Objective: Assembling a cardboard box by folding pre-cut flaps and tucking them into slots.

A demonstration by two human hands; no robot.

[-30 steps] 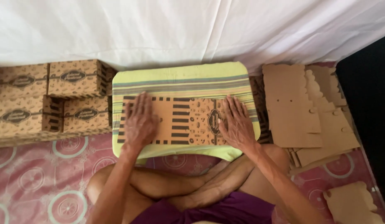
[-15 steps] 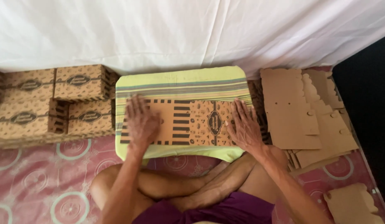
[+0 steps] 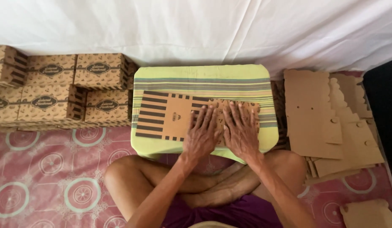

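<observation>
Left hand (image 3: 201, 134) and right hand (image 3: 241, 131) press flat, fingers spread, gripping nothing, on the brown striped flat cardboard sheet (image 3: 170, 115), probably folded, atop the green striped cushion (image 3: 204, 78); left edge free.

You see soft, even daylight; the white cloth (image 3: 196, 29) at the top reads brightest, near blown out. Shadows stay faint under both hands. The right edge falls into darkness. Focus is slightly soft overall, with mild wide-angle bending at the edges.

Our way: boxes (image 3: 65, 90) wall the left, blanks (image 3: 327, 118) crowd the right, cushion (image 3: 204, 76) top bare beyond the card (image 3: 162, 116).
</observation>
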